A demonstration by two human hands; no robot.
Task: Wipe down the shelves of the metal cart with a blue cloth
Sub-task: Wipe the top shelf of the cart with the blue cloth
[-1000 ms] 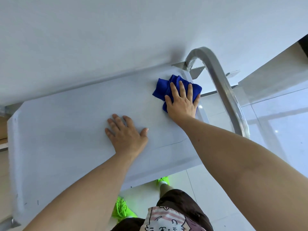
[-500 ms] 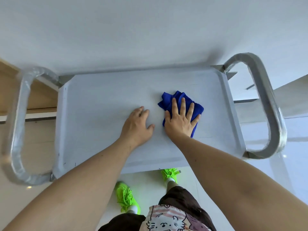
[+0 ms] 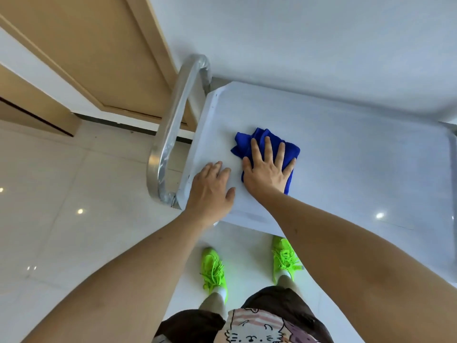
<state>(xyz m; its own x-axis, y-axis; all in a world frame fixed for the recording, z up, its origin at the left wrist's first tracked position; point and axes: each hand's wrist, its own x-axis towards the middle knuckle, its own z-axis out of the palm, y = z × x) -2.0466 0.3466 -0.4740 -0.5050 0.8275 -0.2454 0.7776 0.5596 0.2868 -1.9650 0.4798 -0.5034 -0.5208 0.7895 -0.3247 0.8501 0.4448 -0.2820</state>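
Observation:
The metal cart's top shelf (image 3: 346,154) is a pale flat tray seen from above. A folded blue cloth (image 3: 247,142) lies on its left part. My right hand (image 3: 267,169) presses flat on the cloth with fingers spread and straight. My left hand (image 3: 210,191) rests flat on the shelf's front left corner, just left of the cloth, holding nothing. Lower shelves are hidden under the top one.
The cart's curved metal handle (image 3: 170,134) stands at the left end. A white wall (image 3: 321,45) runs right behind the cart. A wooden door (image 3: 86,45) is at the upper left. Glossy floor tiles (image 3: 74,206) and my green shoes (image 3: 212,268) are below.
My right hand has slid the blue cloth from the shelf's right end towards its left end. My left hand has shifted left to the front left corner. My view has swung left.

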